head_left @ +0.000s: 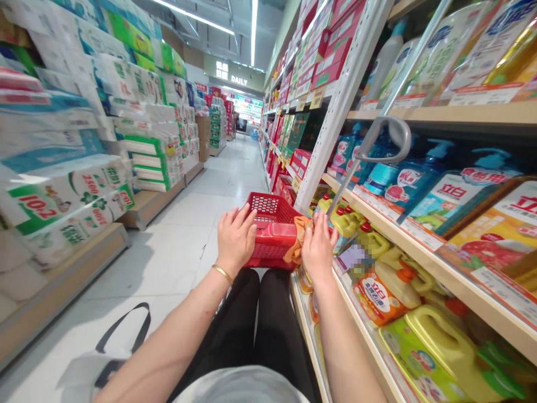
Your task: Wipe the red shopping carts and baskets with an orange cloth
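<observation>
A red plastic shopping basket (272, 207) with perforated walls stands on the floor just beyond my knees. My left hand (236, 238) is over its near left side, fingers spread and nothing visibly held. At the basket's near right corner is my right hand (319, 246), its fingers stretched out. An orange cloth (299, 239) is bunched on the rim beside that thumb; I cannot tell whether the two touch. Behind the right fingers a thin metal rod slants up to a grey loop handle (388, 140) in front of the shelves.
Close on my right, shelves hold blue pump bottles (413, 176) and yellow detergent jugs (436, 347). Stacked tissue packs (71, 207) line the left side. A tiled aisle (226, 168) runs ahead between them. A grey bag (90, 369) with a black strap lies low on the left.
</observation>
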A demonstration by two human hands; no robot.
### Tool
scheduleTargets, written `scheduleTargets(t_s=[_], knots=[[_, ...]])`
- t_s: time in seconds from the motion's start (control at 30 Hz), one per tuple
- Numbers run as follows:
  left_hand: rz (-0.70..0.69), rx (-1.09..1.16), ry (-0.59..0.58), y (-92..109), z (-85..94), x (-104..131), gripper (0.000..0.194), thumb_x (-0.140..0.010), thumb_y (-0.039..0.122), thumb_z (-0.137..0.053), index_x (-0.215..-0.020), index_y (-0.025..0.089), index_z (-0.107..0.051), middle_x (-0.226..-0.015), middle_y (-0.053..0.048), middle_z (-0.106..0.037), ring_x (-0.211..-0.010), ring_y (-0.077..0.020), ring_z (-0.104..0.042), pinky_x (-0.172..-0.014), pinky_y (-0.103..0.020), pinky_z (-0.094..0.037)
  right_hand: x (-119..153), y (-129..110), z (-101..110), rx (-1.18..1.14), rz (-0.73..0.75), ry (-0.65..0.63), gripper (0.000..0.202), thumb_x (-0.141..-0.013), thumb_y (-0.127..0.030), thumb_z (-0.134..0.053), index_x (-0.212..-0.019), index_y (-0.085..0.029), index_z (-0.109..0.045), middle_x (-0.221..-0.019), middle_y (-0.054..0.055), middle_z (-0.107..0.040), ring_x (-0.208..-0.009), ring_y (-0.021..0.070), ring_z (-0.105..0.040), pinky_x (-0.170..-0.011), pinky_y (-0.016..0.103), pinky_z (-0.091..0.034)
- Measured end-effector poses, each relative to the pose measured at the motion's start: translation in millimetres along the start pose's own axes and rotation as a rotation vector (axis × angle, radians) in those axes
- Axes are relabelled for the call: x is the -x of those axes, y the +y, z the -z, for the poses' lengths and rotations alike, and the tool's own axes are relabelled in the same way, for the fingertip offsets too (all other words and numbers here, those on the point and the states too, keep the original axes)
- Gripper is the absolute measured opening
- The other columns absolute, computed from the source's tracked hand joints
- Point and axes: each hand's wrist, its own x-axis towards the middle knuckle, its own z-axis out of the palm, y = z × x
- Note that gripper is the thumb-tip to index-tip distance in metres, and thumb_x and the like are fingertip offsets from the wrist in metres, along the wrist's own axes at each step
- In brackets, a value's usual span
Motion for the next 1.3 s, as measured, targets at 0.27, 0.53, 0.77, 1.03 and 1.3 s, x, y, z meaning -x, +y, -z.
scheduleTargets(t_s=[0.27, 0.53, 0.77, 1.03, 1.3], knots=[[-0.017, -0.017, -0.026, -7, -0.2, 1, 0.050, -0.107, 0.040, -0.032, -0.146, 0.026, -0.061, -0.158, -0.005, -0.053, -0.147, -0.0317, -0.044, -0.124, -0.056, -0.027, 3, -64, -10, 0.065, 0.226, -0.090, 0.079, -0.091, -0.071, -0.062, -0.157, -0.030, -0.046, -0.173, 0.006, -0.022, -0.162, 0.0394, -0.009, -0.125, 0.072, -0.004], [-0.018, -0.010, -0.034, 2, -0.5, 1, 0.049, -0.107, 0.039, -0.035, -0.148, 0.028, -0.059, -0.159, -0.003, -0.051, -0.151, -0.0322, -0.039, -0.126, -0.059, -0.023, -2, 2, 5, 0.017, -0.061, -0.035, 0.057, -0.101, -0.062, -0.053, -0.146, -0.029, -0.061, -0.159, 0.007, -0.051, -0.155, 0.0376, -0.032, -0.123, 0.072, -0.018], [-0.023, -0.021, -0.056, -4, 5.3, -1, 0.051, -0.108, 0.035, -0.029, -0.151, 0.028, -0.056, -0.161, -0.004, -0.048, -0.157, -0.0323, -0.030, -0.127, -0.063, -0.018, 5, -98, -21, -0.049, 0.190, -0.110, 0.043, -0.107, -0.048, -0.045, -0.138, -0.030, -0.068, -0.154, 0.002, -0.058, -0.150, 0.0306, -0.042, -0.130, 0.063, -0.012], [-0.040, -0.013, -0.050, 0, 1.9, 1, 0.050, -0.108, 0.037, -0.032, -0.151, 0.027, -0.055, -0.163, -0.005, -0.046, -0.159, -0.0327, -0.026, -0.128, -0.062, -0.016, 10, -22, 3, -0.039, -0.088, 0.031, 0.042, -0.105, -0.053, -0.047, -0.135, -0.034, -0.068, -0.147, 0.003, -0.064, -0.152, 0.0349, -0.039, -0.122, 0.078, -0.006], [-0.015, -0.040, -0.026, -1, 0.8, -1, 0.050, -0.107, 0.037, -0.032, -0.150, 0.029, -0.057, -0.161, -0.004, -0.049, -0.157, -0.0335, -0.029, -0.127, -0.062, -0.020, 6, -69, -15, -0.021, 0.082, -0.067, 0.056, -0.102, -0.059, -0.049, -0.147, -0.027, -0.060, -0.154, 0.007, -0.057, -0.157, 0.0336, -0.029, -0.128, 0.068, -0.008]])
